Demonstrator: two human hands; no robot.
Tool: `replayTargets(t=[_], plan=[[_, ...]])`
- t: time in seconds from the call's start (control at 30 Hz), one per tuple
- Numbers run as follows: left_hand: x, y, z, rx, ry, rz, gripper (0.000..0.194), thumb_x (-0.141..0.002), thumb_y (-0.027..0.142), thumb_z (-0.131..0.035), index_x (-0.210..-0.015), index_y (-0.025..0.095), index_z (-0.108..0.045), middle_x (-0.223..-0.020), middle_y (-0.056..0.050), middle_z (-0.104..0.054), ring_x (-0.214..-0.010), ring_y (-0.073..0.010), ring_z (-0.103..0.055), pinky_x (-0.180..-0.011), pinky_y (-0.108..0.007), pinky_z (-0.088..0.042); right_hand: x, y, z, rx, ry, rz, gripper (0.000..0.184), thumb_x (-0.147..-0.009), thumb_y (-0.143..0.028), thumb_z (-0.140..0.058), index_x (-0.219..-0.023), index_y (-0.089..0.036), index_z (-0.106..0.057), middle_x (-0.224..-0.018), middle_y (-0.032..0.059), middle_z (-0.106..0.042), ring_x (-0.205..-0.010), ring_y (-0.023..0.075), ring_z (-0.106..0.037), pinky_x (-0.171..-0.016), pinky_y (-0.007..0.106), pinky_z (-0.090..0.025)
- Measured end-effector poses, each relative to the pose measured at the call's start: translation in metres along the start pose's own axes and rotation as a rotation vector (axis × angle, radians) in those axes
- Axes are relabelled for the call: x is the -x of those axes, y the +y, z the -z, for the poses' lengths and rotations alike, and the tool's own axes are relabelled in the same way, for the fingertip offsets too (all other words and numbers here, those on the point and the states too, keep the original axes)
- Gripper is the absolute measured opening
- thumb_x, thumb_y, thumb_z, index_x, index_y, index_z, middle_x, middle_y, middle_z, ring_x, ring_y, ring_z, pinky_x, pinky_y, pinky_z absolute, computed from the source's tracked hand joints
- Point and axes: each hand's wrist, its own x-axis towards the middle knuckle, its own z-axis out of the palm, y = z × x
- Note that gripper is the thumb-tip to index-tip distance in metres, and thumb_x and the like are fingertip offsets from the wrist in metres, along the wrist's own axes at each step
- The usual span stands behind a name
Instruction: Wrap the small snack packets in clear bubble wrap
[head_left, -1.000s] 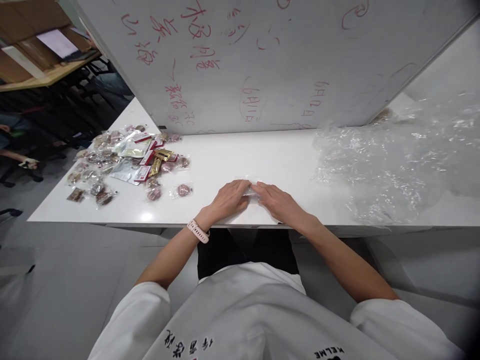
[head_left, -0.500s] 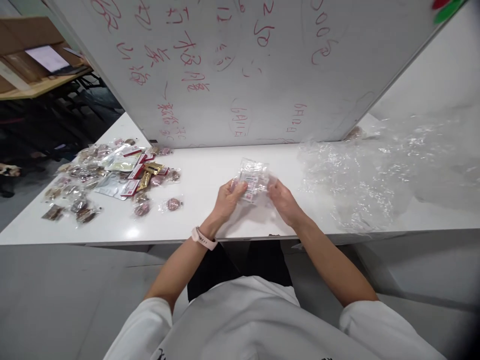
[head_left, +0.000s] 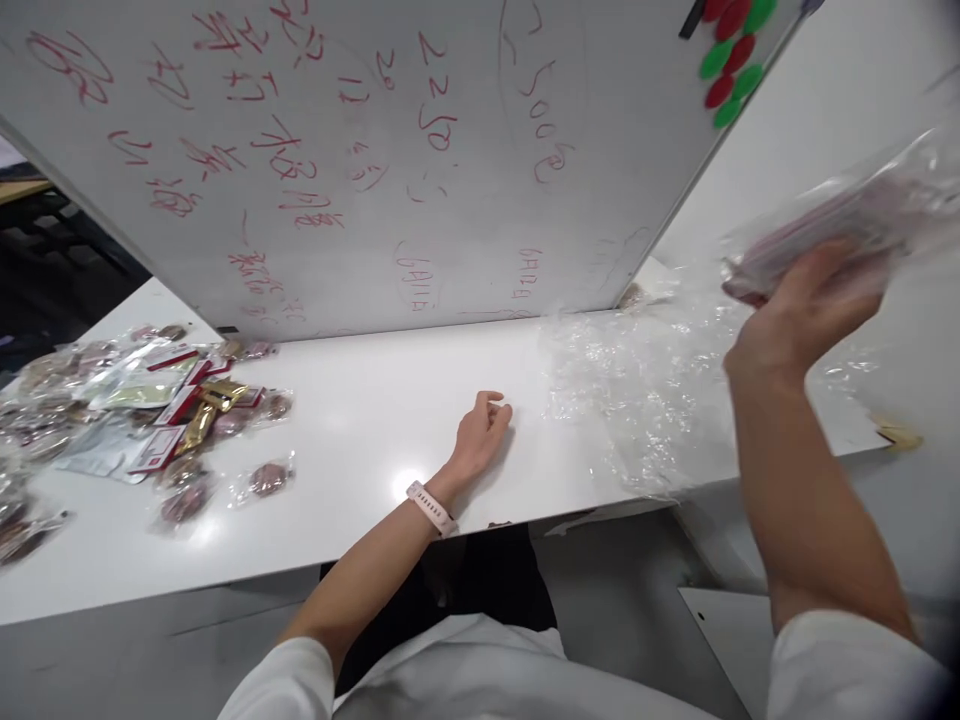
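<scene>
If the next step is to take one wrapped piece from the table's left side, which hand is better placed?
Probably the left hand: it looks empty and is nearer to the wrapped pieces. The right hand is raised at the far right, holding a clear plastic bag with something inside.

1 clear plastic bag [head_left: 844,215], pinkish inside, blurred, tilted, held in right hand [head_left: 791,320].

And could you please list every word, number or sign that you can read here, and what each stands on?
"2250": handwritten in red on the whiteboard
"500包": whiteboard
"6月11日": whiteboard
"6月12日": whiteboard
Other red handwriting there: I cannot read it reliably.
Red-and-white packets: labels too small to read.
Any print on the plastic-wrapped bundle in the right hand: too blurred.
</scene>
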Motion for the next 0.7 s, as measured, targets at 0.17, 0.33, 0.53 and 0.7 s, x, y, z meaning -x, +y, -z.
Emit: replayTargets(t=[0.17,0.33,0.53,0.7], plan=[[-0.018,-0.019,0.001,0.074,0.009,0.048,0.022,-0.092,0.028,-0.051,-0.110,0.018,-0.057,-0.083,-0.002,-0.067,-0.072,-0.0138,-0.063,-0.070,-0.028,-0.051,-0.106,0.063,-0.026,0.209,-0.118,-0.368,0.047,-0.105,-0.025,-0.032,-0.146,-0.004,-0.040,-0.133,0.0237,-0.057,-0.090,0.0126,-0.069,-0.071,0.028,-0.054],[-0.017,-0.020,0.001,0.020,-0.003,0.010,0.020,-0.089,0.026,-0.050,-0.105,0.019,-0.060,-0.073,0.001,-0.063,-0.071,-0.0142,-0.062,-0.069,-0.028,-0.047,-0.114,0.111,-0.064,0.266,-0.294,-0.561,0.046,-0.102,-0.023,-0.046,-0.141,0.001,-0.045,-0.120,0.0216,-0.062,-0.069,0.0040,-0.060,-0.065,0.026,-0.046],[-0.018,-0.020,-0.002,-0.021,-0.007,0.039,0.017,-0.090,0.026,-0.049,-0.100,0.019,-0.061,-0.071,0.001,-0.061,-0.068,-0.0141,-0.058,-0.066,-0.027,-0.043,-0.119,0.148,-0.101,0.203,-0.339,-0.660,0.037,-0.102,-0.035,-0.054,-0.132,-0.014,-0.056,-0.126,0.0120,-0.062,-0.102,0.0172,-0.065,-0.088,0.038,-0.056],[-0.019,-0.021,-0.003,-0.028,-0.014,0.068,0.018,-0.089,0.028,-0.050,-0.097,0.019,-0.063,-0.074,0.000,-0.064,-0.061,-0.0124,-0.053,-0.062,-0.026,-0.040,-0.120,0.172,-0.110,0.241,-0.404,-0.485,0.036,-0.098,-0.037,-0.060,-0.127,-0.015,-0.060,-0.125,0.0108,-0.062,-0.105,0.0203,-0.064,-0.088,0.041,-0.057]])
